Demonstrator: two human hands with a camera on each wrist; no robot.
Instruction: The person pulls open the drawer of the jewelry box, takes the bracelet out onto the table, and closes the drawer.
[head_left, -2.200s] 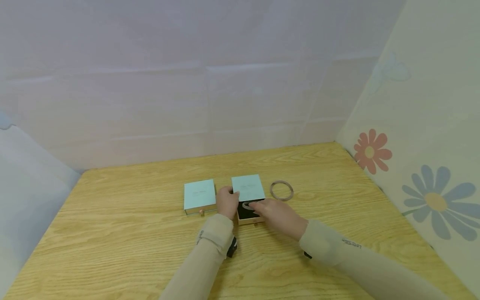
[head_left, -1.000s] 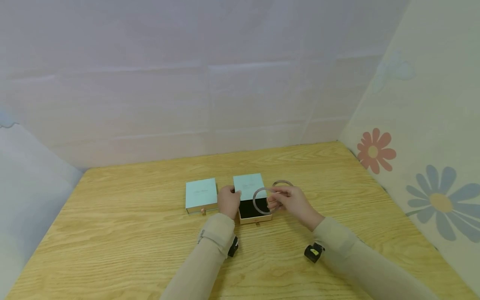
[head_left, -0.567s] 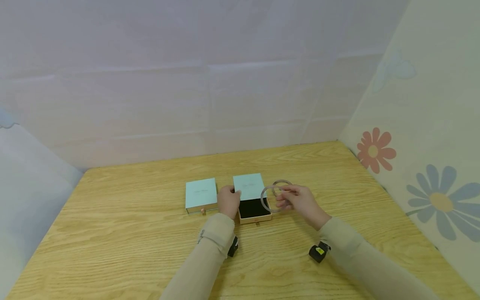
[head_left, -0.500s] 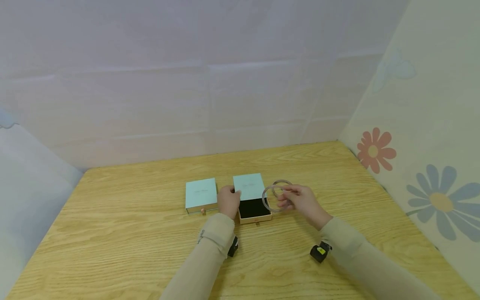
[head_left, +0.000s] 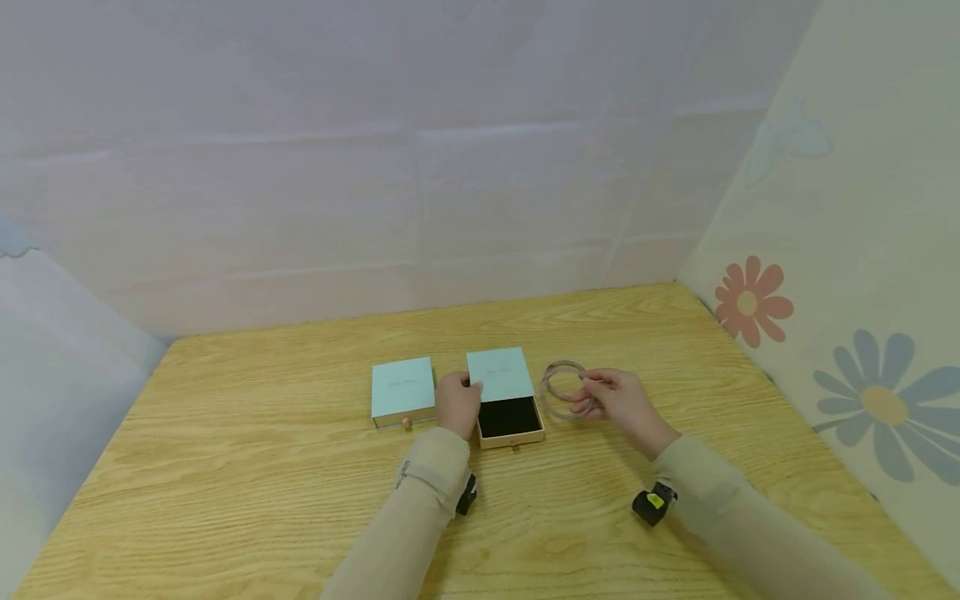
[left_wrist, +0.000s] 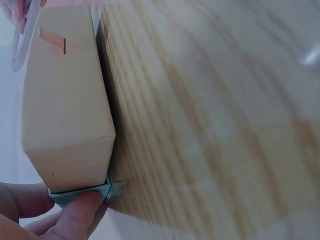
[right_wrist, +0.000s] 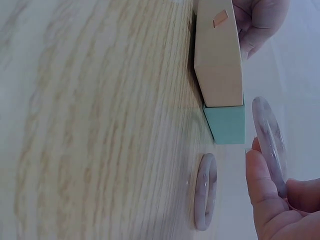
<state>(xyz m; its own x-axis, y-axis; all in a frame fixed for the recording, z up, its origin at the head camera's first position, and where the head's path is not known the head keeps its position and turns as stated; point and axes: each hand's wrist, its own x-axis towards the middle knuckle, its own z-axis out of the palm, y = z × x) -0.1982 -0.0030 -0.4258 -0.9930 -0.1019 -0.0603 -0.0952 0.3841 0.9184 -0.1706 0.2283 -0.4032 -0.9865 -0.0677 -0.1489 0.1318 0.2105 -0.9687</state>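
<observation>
A pale blue slide-out gift box stands mid-table, its cream drawer pulled partly out toward me, showing a black lining. My left hand grips the left side of the box's sleeve; thumb and fingers pinch its edge in the left wrist view. To the right of the box, my right hand pinches a greyish-mauve marbled bangle between thumb and fingers, raised and tilted. A second similar bangle lies on the table beyond it, partly overlapped by the held one in the head view.
Another pale blue box, closed, with a small pull tab, sits left of my left hand. The wooden table meets a pale cloth backdrop behind and a flower-printed one at right.
My right hand has lifted the bangle out of the drawer and carried it right, off the box and toward the other bangle. The left hand keeps its grip on the box.
</observation>
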